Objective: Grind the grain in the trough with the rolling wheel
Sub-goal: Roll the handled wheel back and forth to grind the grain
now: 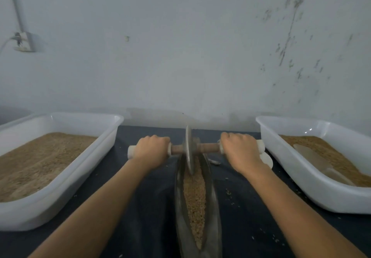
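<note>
Left hand: the left hand [149, 149] is reaching forward with the forearm stretched out, knuckles up, fingers wrapping round the left end of the axle handle [208, 147].
Right hand: the right hand [240, 150] is mirroring it, grasping the right end of the same handle, back of the hand facing up.
Rolling wheel: the rolling wheel [189, 150] is standing upright on its edge at the far end of the trough [210, 179], its rim sitting in the grain [194, 195]; the handle is running left to right through its hub.
Trough: the narrow, boat-shaped trough is lying between the forearms, its long axis pointing straight away from the person, towards the wall [180, 47].
Grain: it is filling the groove along most of the trough's length.
Table: the dark table [144, 197] is carrying scattered crumbs, a left tub [66, 181] and a right tub [297, 173], both white and both holding brown meal.
Room: the pale wall behind is showing dark scuff marks on the right.
</note>
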The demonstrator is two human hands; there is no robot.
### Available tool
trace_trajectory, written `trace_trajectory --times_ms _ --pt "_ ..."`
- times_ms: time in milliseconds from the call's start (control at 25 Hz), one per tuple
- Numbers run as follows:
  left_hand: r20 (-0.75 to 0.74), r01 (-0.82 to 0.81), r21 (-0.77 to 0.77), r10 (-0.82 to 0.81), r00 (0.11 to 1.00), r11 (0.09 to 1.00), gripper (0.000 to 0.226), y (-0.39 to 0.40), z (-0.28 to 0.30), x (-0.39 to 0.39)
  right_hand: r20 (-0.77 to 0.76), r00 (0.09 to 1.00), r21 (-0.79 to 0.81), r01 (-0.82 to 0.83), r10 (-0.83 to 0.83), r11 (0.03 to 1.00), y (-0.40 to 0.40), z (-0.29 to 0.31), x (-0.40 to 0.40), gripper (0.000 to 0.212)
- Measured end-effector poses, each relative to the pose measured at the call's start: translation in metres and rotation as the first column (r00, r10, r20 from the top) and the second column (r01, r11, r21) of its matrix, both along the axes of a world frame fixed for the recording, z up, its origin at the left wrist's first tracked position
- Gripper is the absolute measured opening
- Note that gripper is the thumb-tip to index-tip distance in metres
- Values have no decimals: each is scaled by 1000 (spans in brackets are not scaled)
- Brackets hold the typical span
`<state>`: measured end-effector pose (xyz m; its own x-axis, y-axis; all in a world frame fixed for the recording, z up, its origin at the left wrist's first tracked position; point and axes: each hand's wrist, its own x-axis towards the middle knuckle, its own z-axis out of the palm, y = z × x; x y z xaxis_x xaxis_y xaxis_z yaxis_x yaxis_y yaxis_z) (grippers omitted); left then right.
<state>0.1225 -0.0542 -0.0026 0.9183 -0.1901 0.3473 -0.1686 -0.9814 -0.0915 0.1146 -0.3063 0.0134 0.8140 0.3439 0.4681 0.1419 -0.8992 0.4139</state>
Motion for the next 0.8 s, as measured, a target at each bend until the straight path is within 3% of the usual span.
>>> trace_trajectory --times_ms 200,320,400,480,600,680,800 --pt "-54 39 10 -39 998 999 24 13 -20 -61 -84 993 -30 -82 80 996 -10 -12 -50 29" --pt "190 204 214 -245 951 955 61 12 -21 -110 -192 971 71 -130 142 989 -35 -25 -96 50" --pt "199 206 274 -264 944 939 73 8 -12 -116 -297 949 106 -80 108 991 -44 -31 -100 42" --pt "121 144 298 -187 975 943 55 4 -6 -91 -329 943 146 -5 54 989 -38 -34 -80 30" --pt "52 12 212 -24 998 977 22 -7 7 -33 -174 985 115 12 8 993 -22 -23 -28 18" --pt "42 -34 142 28 999 989 19 -9 10 -11 -154 988 102 18 -2 995 -13 -12 -3 18" --pt "41 16 118 -21 999 993 24 -5 5 -31 -215 976 135 15 14 991 -17 -15 -15 20"
